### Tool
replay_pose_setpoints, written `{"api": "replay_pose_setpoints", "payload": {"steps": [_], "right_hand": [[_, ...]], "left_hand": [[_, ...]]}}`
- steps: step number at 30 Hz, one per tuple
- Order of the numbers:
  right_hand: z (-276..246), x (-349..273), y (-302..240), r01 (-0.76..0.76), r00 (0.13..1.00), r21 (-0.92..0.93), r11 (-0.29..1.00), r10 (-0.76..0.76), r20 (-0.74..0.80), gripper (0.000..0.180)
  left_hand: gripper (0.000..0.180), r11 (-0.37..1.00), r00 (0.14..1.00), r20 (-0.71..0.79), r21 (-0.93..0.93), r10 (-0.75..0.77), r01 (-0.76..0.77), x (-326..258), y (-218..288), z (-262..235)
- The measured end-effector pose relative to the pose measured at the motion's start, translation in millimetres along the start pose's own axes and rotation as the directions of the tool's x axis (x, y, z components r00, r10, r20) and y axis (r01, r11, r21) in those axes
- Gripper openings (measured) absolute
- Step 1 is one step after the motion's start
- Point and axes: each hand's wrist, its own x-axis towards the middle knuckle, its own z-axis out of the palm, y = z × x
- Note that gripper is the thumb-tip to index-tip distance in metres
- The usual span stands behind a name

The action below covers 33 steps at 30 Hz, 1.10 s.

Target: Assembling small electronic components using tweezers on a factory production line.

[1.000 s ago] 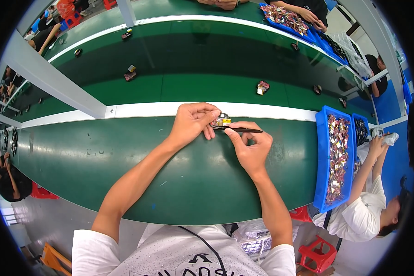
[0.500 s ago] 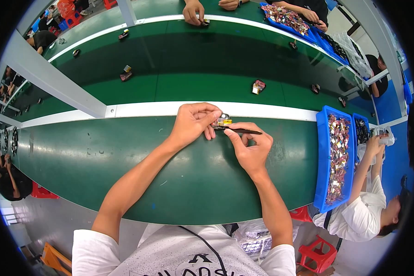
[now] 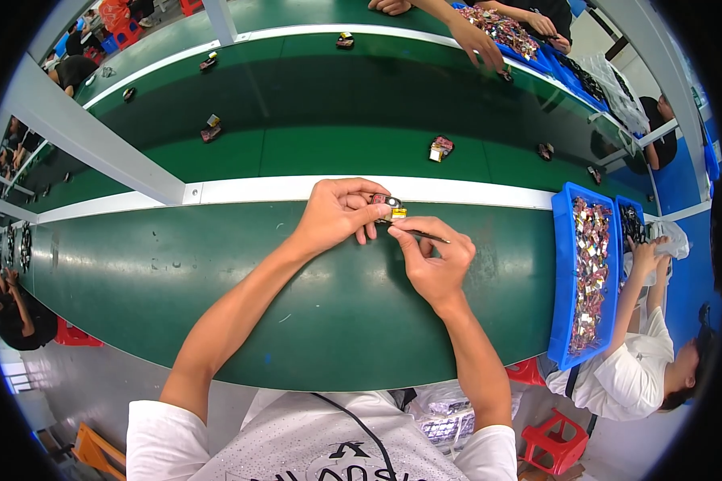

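Note:
Between its thumb and fingers, my left hand [image 3: 337, 212] grips a small black-cased electronic assembly [image 3: 398, 212], with a red circuit board and a silver piece edged in yellow. My right hand [image 3: 443, 260] pinches slim black tweezers [image 3: 427, 236]. Their tip meets the lower edge of the assembly, where the fingers hide the exact contact. Both hands are held over the far side of the green table [image 3: 329, 321], close to the white rail [image 3: 473, 187].
At the right stands a blue bin [image 3: 564, 272] of small circuit boards. Beyond the rail, a green conveyor belt [image 3: 321, 152] carries several similar assemblies, including one piece [image 3: 440, 148]. A co-worker's hand [image 3: 475, 42] reaches over its far side. A white post [image 3: 104, 128] rises at the left.
The tweezers have turned and show a thinner edge. The assembly is tilted, showing more of its face. Belt pieces have shifted slightly left. The co-worker's hand has left one piece and reached right.

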Motion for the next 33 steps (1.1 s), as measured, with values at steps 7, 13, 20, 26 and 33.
{"api": "replay_pose_setpoints", "payload": {"steps": [7,13,20,26,33], "right_hand": [[8,0,2,0.143,0.990,-0.006,0.990,-0.143,-0.013,0.012],[8,-3,6,0.109,0.994,-0.002,0.994,-0.109,-0.006,0.012],[1,3,7,0.060,0.987,-0.021,0.998,-0.063,-0.145,0.012],[-1,3,5,0.084,0.987,-0.030,0.996,-0.087,-0.132,0.016],[-5,0,9,0.151,0.986,-0.081,0.985,-0.157,-0.062,0.016]], "left_hand": [[0.021,0.995,0.996,-0.074,0.079,-0.048,0.054,1,-2,2],[0.018,0.990,0.993,-0.110,0.133,-0.042,0.057,2,-3,8],[0.019,0.995,0.951,-0.310,0.094,0.000,0.031,33,3,-18],[0.024,0.532,0.814,-0.441,0.823,0.379,0.199,79,17,-95],[0.016,0.232,0.805,-0.056,0.967,0.590,-0.103,112,33,-31]]}}
